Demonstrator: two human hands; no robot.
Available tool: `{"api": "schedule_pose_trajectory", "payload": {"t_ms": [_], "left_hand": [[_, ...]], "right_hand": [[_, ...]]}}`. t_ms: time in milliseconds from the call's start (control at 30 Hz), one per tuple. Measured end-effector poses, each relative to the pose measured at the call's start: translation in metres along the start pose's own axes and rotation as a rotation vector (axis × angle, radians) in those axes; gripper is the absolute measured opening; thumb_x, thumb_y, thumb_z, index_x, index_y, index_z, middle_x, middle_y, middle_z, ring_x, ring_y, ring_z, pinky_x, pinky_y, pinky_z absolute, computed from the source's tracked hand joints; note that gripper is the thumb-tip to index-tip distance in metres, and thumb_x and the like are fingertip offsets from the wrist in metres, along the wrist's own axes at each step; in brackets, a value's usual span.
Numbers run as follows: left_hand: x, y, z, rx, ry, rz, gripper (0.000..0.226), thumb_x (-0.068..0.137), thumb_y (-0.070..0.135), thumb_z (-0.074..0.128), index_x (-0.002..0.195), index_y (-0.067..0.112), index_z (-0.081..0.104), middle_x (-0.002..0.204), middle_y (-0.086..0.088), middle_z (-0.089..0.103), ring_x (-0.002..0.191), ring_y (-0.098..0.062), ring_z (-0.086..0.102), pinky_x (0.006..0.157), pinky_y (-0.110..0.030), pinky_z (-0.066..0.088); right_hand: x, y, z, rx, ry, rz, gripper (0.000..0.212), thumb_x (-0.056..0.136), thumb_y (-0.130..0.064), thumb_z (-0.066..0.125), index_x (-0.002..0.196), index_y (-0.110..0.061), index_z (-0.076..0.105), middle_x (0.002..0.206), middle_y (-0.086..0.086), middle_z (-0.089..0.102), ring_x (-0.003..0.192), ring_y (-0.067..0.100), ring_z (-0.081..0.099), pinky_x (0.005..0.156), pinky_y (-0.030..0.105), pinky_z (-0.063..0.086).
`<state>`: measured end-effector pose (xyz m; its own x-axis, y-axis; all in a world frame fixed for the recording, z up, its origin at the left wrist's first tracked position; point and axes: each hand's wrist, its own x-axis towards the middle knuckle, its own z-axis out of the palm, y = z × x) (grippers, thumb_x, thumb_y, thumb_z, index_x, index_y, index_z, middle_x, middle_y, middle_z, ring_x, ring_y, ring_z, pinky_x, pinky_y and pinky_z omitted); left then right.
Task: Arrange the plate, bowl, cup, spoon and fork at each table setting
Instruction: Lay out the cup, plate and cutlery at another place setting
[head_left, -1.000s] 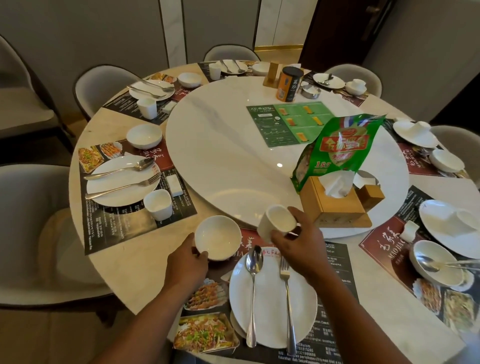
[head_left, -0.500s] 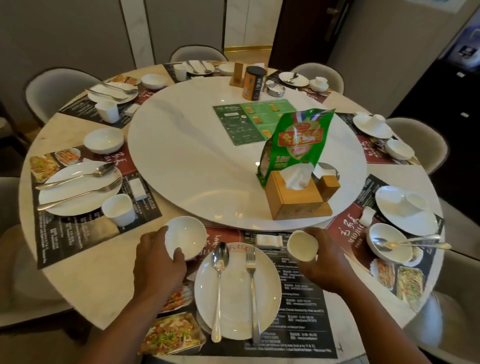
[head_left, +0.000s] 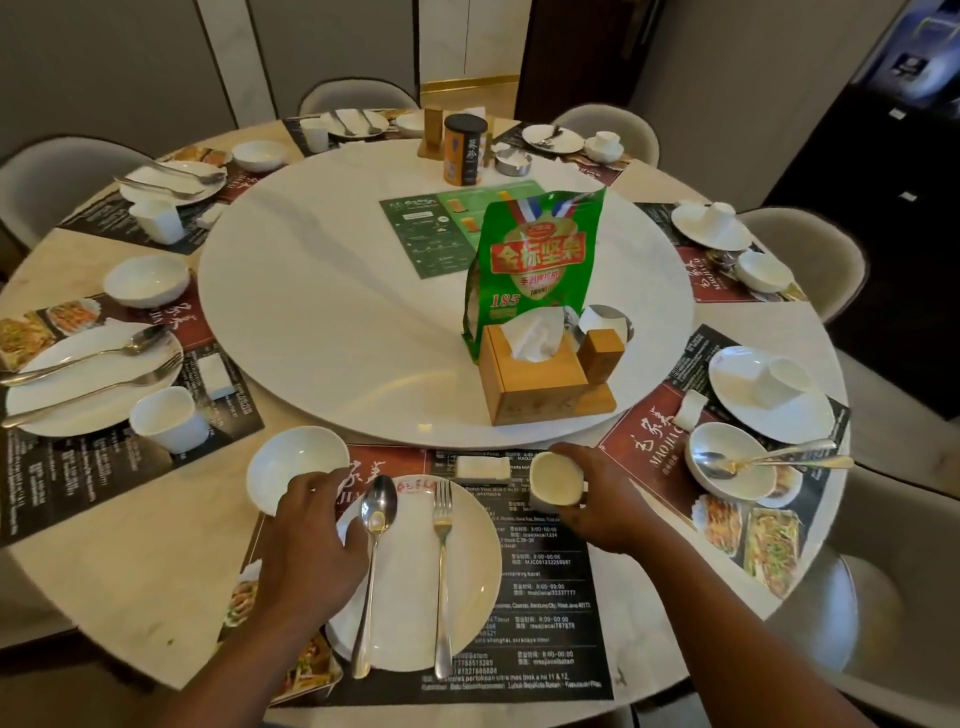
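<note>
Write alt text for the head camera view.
A person's right hand grips a white cup and the left hand touches a white bowl, either side of a plate bearing a spoon and fork, at the near setting of a round table laid for several diners.

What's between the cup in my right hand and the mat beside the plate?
Nothing visible. The right hand holds the cup at the bare placemat right of the plate; the white packet lies to its left.
</note>
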<state>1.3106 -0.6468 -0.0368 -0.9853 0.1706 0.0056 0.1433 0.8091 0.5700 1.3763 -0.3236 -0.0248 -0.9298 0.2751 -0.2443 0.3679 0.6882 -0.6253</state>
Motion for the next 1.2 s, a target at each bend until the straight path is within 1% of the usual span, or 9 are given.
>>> {"api": "schedule_pose_trajectory", "payload": {"t_ms": [233,333,433,500,600,867,1000,1100,1200], "left_hand": [[-0.023,-0.012,0.001,0.013,0.036,-0.116,0.058,0.081,0.014,0.074,0.134,0.017,0.052,0.131,-0.006,0.051,0.116,-0.027,0.056,0.089,-0.044,0.055],[-0.033,-0.015,0.001,-0.004,0.04,-0.176,0.059,0.082,0.012,0.072,0.136,0.02,0.049,0.136,-0.006,0.049,0.12,-0.027,0.054,0.091,-0.044,0.053],[-0.037,-0.019,0.002,-0.023,0.017,-0.219,0.064,0.083,0.011,0.071,0.139,0.025,0.045,0.144,-0.003,0.046,0.127,-0.029,0.05,0.1,-0.046,0.048],[-0.039,-0.022,0.003,-0.044,-0.009,-0.211,0.058,0.084,0.011,0.069,0.135,0.027,0.048,0.144,0.0,0.047,0.124,-0.027,0.053,0.099,-0.045,0.049],[-0.042,-0.021,0.006,-0.049,-0.028,-0.228,0.049,0.086,0.012,0.067,0.131,0.025,0.053,0.138,0.001,0.054,0.115,-0.025,0.059,0.095,-0.043,0.052],[-0.044,-0.018,0.01,-0.034,-0.051,-0.274,0.041,0.09,0.019,0.064,0.131,0.021,0.056,0.121,-0.004,0.066,0.109,-0.025,0.063,0.09,-0.038,0.051],[-0.045,-0.02,0.011,-0.021,-0.043,-0.268,0.028,0.091,0.02,0.064,0.119,0.02,0.063,0.104,0.002,0.069,0.09,-0.014,0.063,0.074,-0.022,0.047],[-0.045,-0.023,0.013,0.004,-0.035,-0.273,0.018,0.09,0.021,0.065,0.108,0.022,0.065,0.086,0.011,0.064,0.074,-0.005,0.056,0.062,-0.012,0.038],[-0.046,-0.025,0.013,0.019,-0.026,-0.279,0.017,0.089,0.02,0.067,0.106,0.023,0.066,0.085,0.01,0.064,0.078,-0.009,0.061,0.068,-0.017,0.044]], "right_hand": [[0.008,0.004,0.001,-0.059,-0.079,-0.036,0.089,0.077,-0.018,0.08,0.15,-0.028,0.031,0.148,0.001,0.043,0.133,0.021,0.044,0.103,0.026,0.036],[0.004,0.007,0.006,-0.047,-0.049,-0.019,0.093,0.076,-0.027,0.083,0.151,-0.026,0.029,0.146,0.001,0.046,0.131,0.021,0.046,0.101,0.026,0.037],[0.004,0.009,0.009,-0.012,-0.021,-0.009,0.083,0.077,-0.031,0.083,0.145,-0.027,0.035,0.137,0.002,0.054,0.121,0.019,0.051,0.092,0.026,0.04],[0.005,0.009,0.009,-0.002,-0.025,-0.016,0.08,0.078,-0.031,0.083,0.143,-0.027,0.037,0.135,0.002,0.055,0.119,0.019,0.051,0.091,0.026,0.04],[0.007,0.01,0.009,-0.007,-0.028,-0.016,0.08,0.078,-0.029,0.082,0.143,-0.027,0.037,0.135,0.002,0.054,0.121,0.02,0.051,0.092,0.027,0.04],[0.007,0.012,0.01,-0.041,-0.046,-0.008,0.084,0.079,-0.023,0.08,0.148,-0.027,0.032,0.142,0.003,0.05,0.128,0.024,0.048,0.102,0.035,0.041],[0.008,0.012,0.011,-0.041,-0.05,-0.005,0.086,0.08,-0.02,0.08,0.149,-0.027,0.03,0.144,0.004,0.049,0.13,0.024,0.047,0.104,0.036,0.041],[0.006,0.012,0.012,-0.019,-0.059,0.028,0.101,0.078,-0.021,0.082,0.156,-0.025,0.018,0.151,0.006,0.042,0.137,0.026,0.042,0.11,0.037,0.037],[-0.005,0.011,0.014,0.03,-0.025,0.102,0.119,0.073,-0.028,0.086,0.158,-0.024,0.002,0.156,0.004,0.034,0.14,0.025,0.039,0.112,0.042,0.036]]}}
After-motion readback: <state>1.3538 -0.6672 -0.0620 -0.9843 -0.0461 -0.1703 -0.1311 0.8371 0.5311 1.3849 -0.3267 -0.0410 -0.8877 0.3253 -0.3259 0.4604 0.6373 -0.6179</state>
